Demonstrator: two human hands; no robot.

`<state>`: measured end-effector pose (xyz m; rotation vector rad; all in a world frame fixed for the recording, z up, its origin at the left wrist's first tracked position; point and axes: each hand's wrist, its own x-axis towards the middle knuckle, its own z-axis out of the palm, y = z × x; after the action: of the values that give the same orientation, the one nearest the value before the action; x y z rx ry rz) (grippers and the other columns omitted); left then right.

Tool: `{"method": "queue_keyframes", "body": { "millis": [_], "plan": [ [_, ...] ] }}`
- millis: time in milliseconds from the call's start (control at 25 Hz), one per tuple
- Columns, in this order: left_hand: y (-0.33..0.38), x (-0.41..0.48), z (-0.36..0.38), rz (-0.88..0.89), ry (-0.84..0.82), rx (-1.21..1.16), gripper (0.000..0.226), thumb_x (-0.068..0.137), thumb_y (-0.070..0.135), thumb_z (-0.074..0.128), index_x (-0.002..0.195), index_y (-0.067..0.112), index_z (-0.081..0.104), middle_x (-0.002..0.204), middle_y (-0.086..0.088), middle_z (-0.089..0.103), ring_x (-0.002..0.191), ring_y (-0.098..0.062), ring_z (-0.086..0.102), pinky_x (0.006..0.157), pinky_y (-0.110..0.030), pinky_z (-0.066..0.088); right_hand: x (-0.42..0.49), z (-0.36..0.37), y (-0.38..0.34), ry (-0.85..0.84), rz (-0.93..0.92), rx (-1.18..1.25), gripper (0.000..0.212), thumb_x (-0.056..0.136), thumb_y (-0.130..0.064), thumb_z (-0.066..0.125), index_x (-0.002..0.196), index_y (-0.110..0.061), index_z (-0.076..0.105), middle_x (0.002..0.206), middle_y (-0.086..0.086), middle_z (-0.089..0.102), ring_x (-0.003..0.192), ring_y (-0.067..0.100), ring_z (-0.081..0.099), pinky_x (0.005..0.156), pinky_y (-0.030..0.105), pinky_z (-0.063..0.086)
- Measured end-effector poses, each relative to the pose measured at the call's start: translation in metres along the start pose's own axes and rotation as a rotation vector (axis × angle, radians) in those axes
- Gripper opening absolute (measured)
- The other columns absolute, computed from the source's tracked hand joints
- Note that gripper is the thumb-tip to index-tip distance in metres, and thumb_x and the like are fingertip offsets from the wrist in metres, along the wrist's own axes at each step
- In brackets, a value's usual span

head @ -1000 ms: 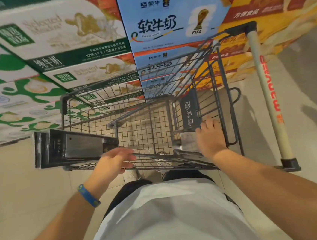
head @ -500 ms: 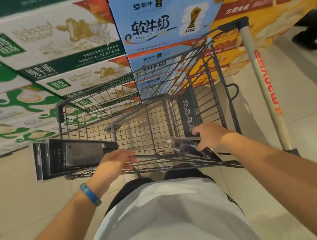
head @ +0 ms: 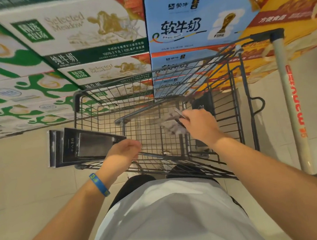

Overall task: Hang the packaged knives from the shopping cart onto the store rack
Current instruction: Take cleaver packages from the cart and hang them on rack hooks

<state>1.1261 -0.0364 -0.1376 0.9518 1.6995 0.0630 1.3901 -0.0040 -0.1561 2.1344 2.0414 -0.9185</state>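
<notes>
My right hand (head: 199,123) has lifted a blurred packaged knife (head: 171,124) up off the cart (head: 235,100) floor, fingers clamped on it; my left hand (head: 122,153) keeps gripping the stack (head: 86,145) over the cart's rim, ready for the rack.

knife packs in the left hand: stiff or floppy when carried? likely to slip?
Probably stiff: the packaged knives jut out flat from the left hand, held only at one end, with no visible sag. Several are stacked, so they could slide apart. Glossy fronts suggest slipperiness.
</notes>
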Motion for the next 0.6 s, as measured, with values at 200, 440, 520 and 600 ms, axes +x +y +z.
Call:
{"method": "queue_keyframes", "body": {
  "millis": [200, 440, 520, 600],
  "plan": [
    [0.013, 0.004, -0.023, 0.226, 0.131, 0.213, 0.086, 0.076, 0.036, 0.083, 0.148, 0.033, 0.036, 0.135, 0.01, 0.049, 0.113, -0.005, 0.047, 0.09, -0.021, 0.04, 0.013, -0.051, -0.03, -0.164, -0.375, 0.033, 0.022, 0.103, -0.038, 0.058, 0.096, -0.024, 0.073, 0.07, -0.015, 0.061, 0.063, 0.007, 0.057, 0.058, 0.024, 0.036],
    [0.035, -0.009, -0.022, 0.386, 0.058, 0.022, 0.036, 0.075, 0.043, 0.082, 0.108, 0.04, 0.069, 0.104, 0.01, 0.074, 0.095, -0.008, 0.069, 0.091, -0.037, 0.056, 0.013, -0.098, -0.096, -0.211, -0.558, 0.284, 0.015, 0.089, -0.047, 0.075, 0.089, -0.033, 0.081, 0.074, -0.02, 0.072, 0.069, 0.004, 0.064, 0.063, 0.031, 0.051],
    [0.036, -0.015, -0.016, 0.338, 0.082, -0.051, 0.023, 0.081, 0.042, 0.076, 0.102, 0.032, 0.076, 0.093, 0.001, 0.077, 0.083, -0.018, 0.072, 0.077, -0.03, 0.059, 0.009, -0.096, -0.101, -0.088, -0.551, 0.371, 0.022, 0.083, -0.053, 0.076, 0.09, -0.033, 0.08, 0.087, -0.015, 0.076, 0.083, 0.006, 0.067, 0.076, 0.037, 0.056],
    [0.036, -0.019, -0.014, 0.304, 0.16, -0.189, 0.029, 0.084, 0.037, 0.075, 0.108, 0.021, 0.075, 0.101, -0.005, 0.076, 0.091, -0.022, 0.071, 0.08, -0.028, 0.057, 0.012, -0.085, -0.093, 0.051, -0.418, 0.456, 0.043, 0.075, -0.066, 0.075, 0.108, -0.038, 0.071, 0.112, -0.016, 0.069, 0.104, 0.011, 0.062, 0.089, 0.04, 0.054]
  ]
}}
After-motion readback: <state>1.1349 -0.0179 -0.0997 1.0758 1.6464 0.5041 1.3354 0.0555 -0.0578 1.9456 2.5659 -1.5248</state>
